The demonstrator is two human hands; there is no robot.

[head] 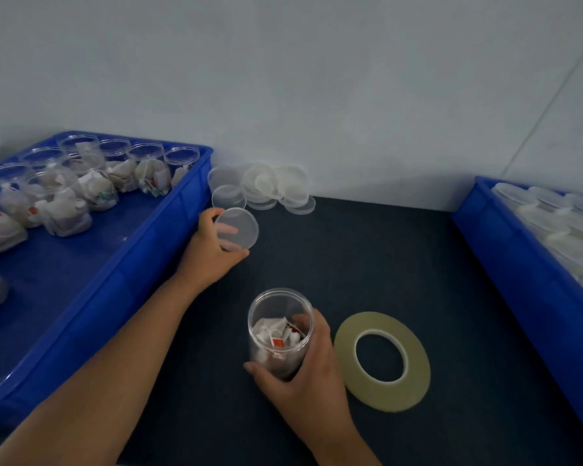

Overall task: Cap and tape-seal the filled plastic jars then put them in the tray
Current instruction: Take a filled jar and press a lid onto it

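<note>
An uncapped clear plastic jar filled with white and red packets stands on the dark mat near the front centre. My right hand grips it from the right side. My left hand holds a clear round lid by its edge, just right of the left blue tray. A flat roll of yellowish tape lies on the mat beside the jar, to its right.
The left blue tray holds several open filled jars. A pile of clear lids sits against the wall behind my left hand. Another blue tray at the right edge holds several capped jars.
</note>
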